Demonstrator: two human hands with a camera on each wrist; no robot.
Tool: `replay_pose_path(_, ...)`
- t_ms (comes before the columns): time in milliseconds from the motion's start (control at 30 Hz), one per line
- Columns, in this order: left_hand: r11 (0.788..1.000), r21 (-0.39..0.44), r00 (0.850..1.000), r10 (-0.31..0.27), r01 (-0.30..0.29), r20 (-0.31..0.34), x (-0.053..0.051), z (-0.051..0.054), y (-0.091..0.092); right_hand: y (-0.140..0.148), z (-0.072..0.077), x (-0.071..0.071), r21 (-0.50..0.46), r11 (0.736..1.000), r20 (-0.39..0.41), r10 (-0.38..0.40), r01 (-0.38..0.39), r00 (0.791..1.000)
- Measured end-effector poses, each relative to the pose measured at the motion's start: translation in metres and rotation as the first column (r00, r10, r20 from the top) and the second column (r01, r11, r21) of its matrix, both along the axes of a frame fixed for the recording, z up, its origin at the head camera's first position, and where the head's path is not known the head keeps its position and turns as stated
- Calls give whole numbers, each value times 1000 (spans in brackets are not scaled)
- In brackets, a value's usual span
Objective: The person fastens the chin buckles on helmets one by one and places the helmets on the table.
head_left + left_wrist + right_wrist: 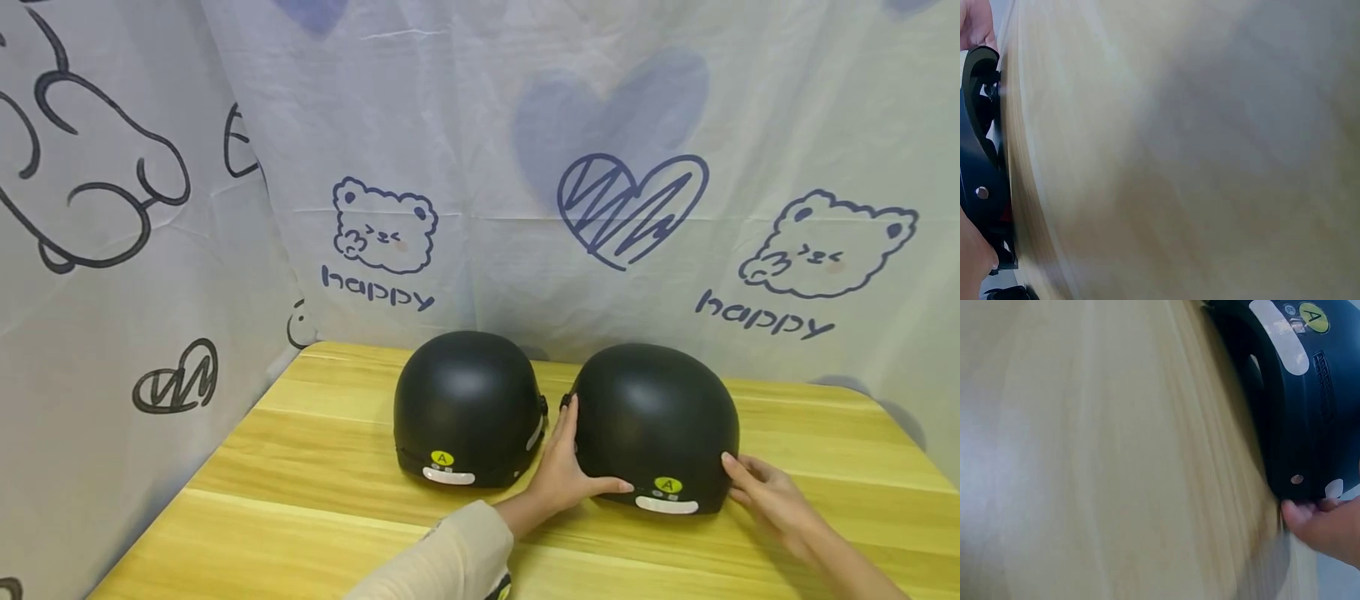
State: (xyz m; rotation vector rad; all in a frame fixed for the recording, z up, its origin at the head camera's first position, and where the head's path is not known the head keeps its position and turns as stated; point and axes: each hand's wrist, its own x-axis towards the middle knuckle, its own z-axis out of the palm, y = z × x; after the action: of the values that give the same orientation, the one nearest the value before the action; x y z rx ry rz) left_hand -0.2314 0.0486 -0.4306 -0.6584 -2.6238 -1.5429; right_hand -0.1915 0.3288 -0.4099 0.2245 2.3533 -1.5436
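Two matte black helmets stand side by side on the table, each with a yellow "A" sticker and a white strip low on the near side. My left hand (558, 479) holds the right helmet (652, 417) at its left side, thumb along the near rim and a finger extended up the side. At the lower right edge, my right hand (772, 500) grips the same helmet; in the right wrist view its fingers (1310, 519) meet the rim near a rivet. The left helmet (465, 408) is just left of my left hand. Some fingers are hidden behind the shell.
The wood-grain table (300, 500) reaches back to a white cloth (495, 125) printed with hearts, bears and "happy". Another printed cloth (135, 333) hangs along the left side. A narrow gap separates the helmets, with a strap fitting on each facing side.
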Motion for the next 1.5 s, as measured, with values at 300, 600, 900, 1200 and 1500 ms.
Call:
replay_pose_path(300, 1000, -14, 1000, -6, 6, -30, 0, -3, 3, 5, -2, 2, 157, 988, -18, -4, 6, 1000)
replay_pose_path(600, 1000, -22, 1000, -10, 10, -5, -1, -4, 7, 9, -1, 0, 160, 987, 3, 6, -7, 1000)
replay_pose_path(900, 998, -69, 1000, 12, -12, 6, 0, -6, 10, 8, 0, 1, 131, 991, -5, -2, 3, 1000)
replay_pose_path(1200, 997, -75, 1000, 11, -11, -10, 2, -7, 12, 7, 2, 5, 114, 993, 4, -17, 17, 1000)
replay_pose_path(1500, 997, -76, 1000, -5, 6, 12, 3, -6, 19, 19, 5, 5, 167, 986, 42, 15, -22, 999)
